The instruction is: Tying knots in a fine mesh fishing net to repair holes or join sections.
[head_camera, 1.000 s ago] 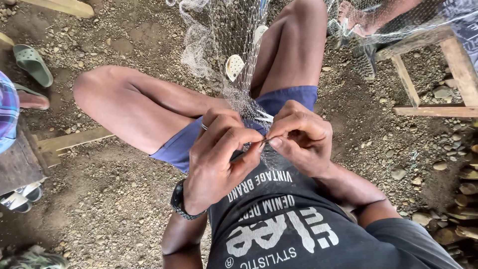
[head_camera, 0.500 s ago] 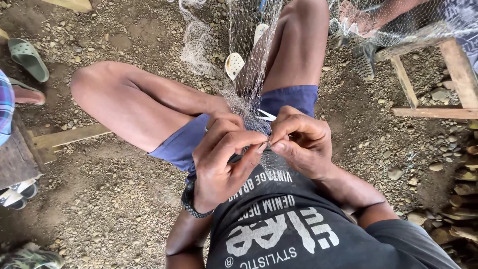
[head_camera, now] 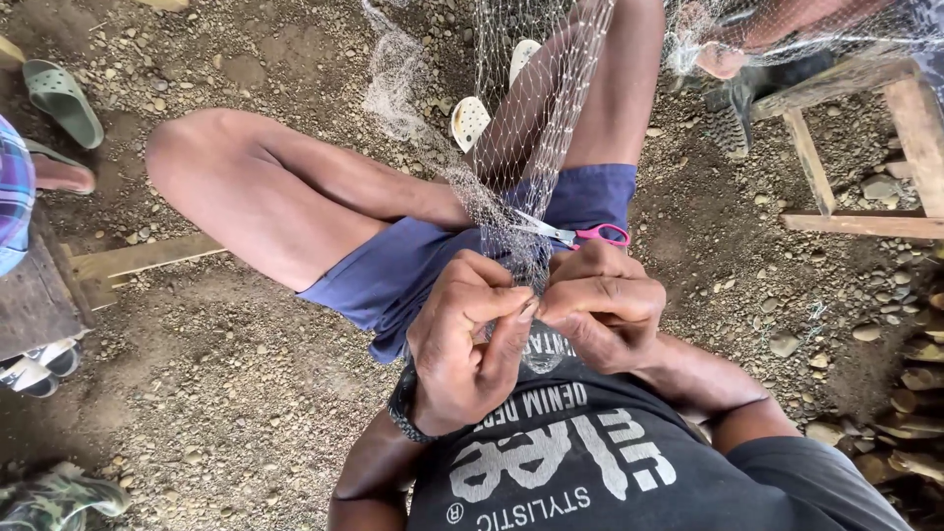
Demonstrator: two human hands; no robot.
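left hand (head_camera: 462, 344) + right hand (head_camera: 602, 305): fingertips pinched together on fishing net (head_camera: 531, 147) mesh | net drapes beyond fingers | scissors (head_camera: 575, 234) just past knuckles, untouched | progress: mid-work; extent unclear

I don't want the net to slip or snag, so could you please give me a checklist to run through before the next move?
1. Both hands on the net: ok. The left hand and right hand pinch it together at the lap.
2. Pinch point visible: not ok. Fingertips cover the mesh there; a knot or thread cannot be told.
3. Scissors within reach: ok. They lie on the shorts, just above the right hand.
4. Scissors clear of mesh: cannot tell. The blades sit under or against the net.
5. Net hanging free ahead: ok. It runs up over the right leg.
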